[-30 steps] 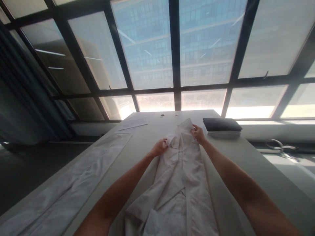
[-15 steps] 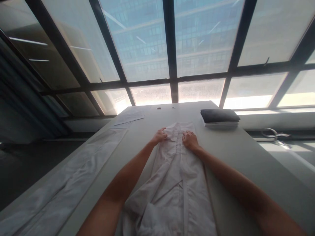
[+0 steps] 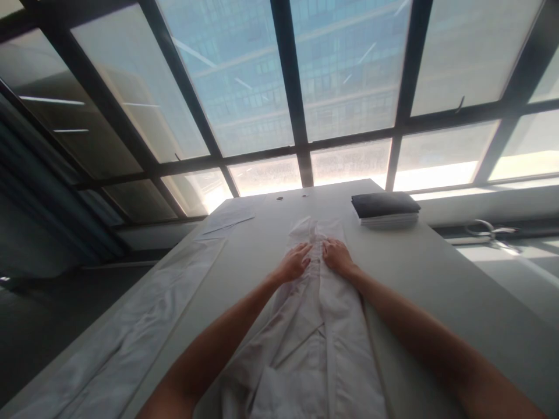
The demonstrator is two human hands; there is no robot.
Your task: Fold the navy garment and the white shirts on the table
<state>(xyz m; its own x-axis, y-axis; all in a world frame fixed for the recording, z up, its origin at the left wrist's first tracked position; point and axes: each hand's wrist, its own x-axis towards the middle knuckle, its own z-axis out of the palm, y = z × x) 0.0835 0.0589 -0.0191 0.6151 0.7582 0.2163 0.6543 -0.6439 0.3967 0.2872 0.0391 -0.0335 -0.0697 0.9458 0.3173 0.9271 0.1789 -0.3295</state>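
Both left hand and right hand lie open on white cloth, papers and dark stack beyond.

Reads plain off-white, greyish in creases, on the long rumpled cloth garment. Similar white, darker grey along folds, on the long flat cloth strip. Shows unpatterned pale grey on the broad smooth table. Goes near-black on the rectangular folded fabric, white on the layered stack under it. Dark blue-grey on the pleated curtain.
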